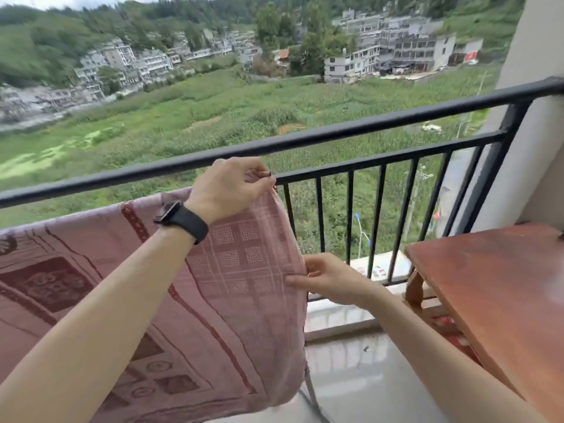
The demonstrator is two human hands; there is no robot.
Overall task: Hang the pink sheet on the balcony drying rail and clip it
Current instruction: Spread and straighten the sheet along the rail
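The pink sheet (238, 300), patterned with darker red squares and borders, hangs over a rail below the black balcony railing (366, 123) and fills the lower left. My left hand (232, 184), with a black watch on the wrist, pinches a small dark clip (265, 174) at the sheet's top right corner. My right hand (329, 279) pinches the sheet's right edge lower down, thumb on the front of the cloth. The rail under the sheet is hidden by the fabric.
A reddish-brown wooden table (500, 294) stands at the right, close to the railing bars. The pale tiled floor (366, 380) lies below, and a wall column (537, 56) rises at the far right. Beyond the railing are green fields and buildings.
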